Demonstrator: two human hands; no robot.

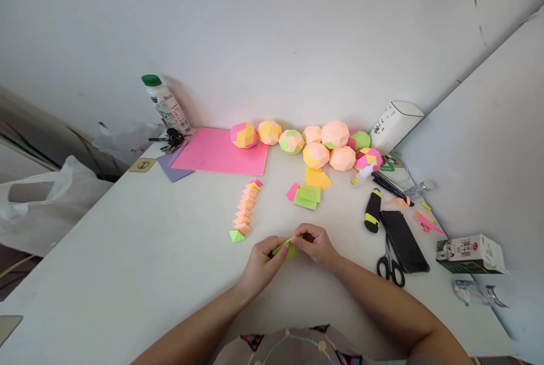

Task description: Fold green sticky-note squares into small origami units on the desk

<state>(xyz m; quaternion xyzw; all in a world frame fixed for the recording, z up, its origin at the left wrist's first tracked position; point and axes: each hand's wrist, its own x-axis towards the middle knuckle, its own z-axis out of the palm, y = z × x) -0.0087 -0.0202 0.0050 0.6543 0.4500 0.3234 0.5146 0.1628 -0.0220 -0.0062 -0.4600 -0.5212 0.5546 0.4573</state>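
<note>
Both hands pinching green paper at table centre.
L hand (260, 260) & R hand (317, 245) are gripping a folded green paper piece (288, 247) w/ closed fingertips, just above the white table (140, 251); row of folded paper units (245, 209) lying nearby, scissors (390, 263) off to the right.
</note>
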